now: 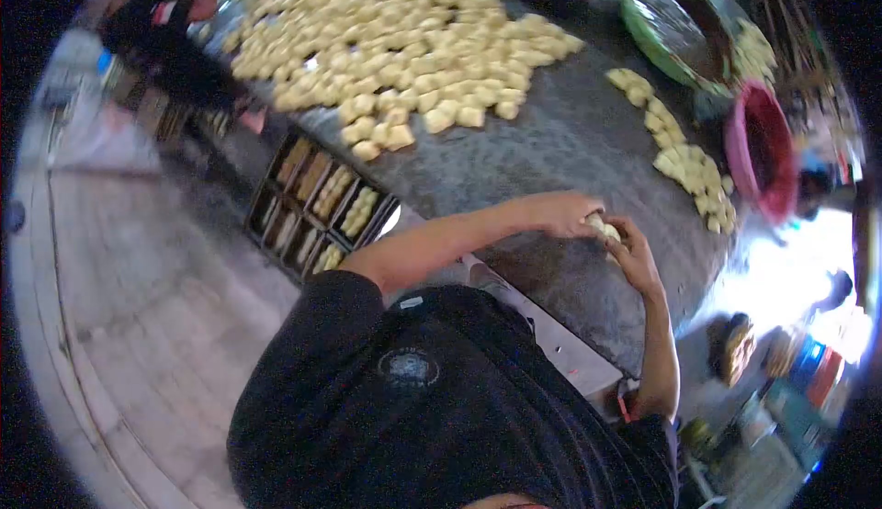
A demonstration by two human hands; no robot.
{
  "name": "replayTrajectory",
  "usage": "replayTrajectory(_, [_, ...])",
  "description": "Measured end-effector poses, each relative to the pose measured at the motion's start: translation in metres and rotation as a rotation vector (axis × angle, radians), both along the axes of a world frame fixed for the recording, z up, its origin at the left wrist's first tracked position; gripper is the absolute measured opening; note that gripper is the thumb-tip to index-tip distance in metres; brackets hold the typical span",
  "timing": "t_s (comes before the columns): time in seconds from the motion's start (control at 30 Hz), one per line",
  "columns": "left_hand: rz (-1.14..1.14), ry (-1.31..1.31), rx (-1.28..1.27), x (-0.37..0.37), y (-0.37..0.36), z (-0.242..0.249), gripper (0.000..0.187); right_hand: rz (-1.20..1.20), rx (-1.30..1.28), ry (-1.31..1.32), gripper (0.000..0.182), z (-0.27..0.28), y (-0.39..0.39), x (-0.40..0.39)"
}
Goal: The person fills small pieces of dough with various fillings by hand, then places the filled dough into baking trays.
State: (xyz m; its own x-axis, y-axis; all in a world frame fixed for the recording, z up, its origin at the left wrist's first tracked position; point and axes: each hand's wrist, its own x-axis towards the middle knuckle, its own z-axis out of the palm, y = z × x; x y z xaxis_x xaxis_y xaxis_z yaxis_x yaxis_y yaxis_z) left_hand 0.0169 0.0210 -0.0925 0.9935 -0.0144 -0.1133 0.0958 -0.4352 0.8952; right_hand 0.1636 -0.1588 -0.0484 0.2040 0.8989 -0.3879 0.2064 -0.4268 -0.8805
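Note:
Over the near part of the worktop, my left hand (568, 214) and my right hand (636, 257) come together around a few small pale dough pieces (602, 227). Fingers of both hands are closed on the dough, partly covering it. Beyond my left arm, a large spread of dough pieces (395, 40) covers the far side of the dark worktop (514, 160). To the right of my hands lies a smaller strip of dough pieces (684, 160). At the worktop's left edge is a dark set of loaf pans (308, 201), with rows of dough balls in some compartments.
A green basin (634, 27) and a pink basin (776, 155) stand at the right side of the worktop. Another person (170, 50) in dark clothing is at the upper left. Pale floor tiles (165, 325) stretch along the left.

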Motion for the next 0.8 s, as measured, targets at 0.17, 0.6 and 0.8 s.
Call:
replayTrajectory(0.17, [0.257,-0.039,-0.306,-0.154,0.019,0.013,0.05,0.359,-0.013,-0.015,0.033,0.047,0.079,-0.104])
replayTrajectory(0.6, [1.184,0.297,-0.147,-0.597,0.011,-0.098,0.06,1.318,0.263,-0.082,0.056,-0.13,0.27,-0.52])
replayTrajectory(0.8, [1.251,0.447,0.248,-0.713,0.057,-0.225,0.065,1.511,0.52,-0.283,0.044,-0.288,0.333,-0.663])
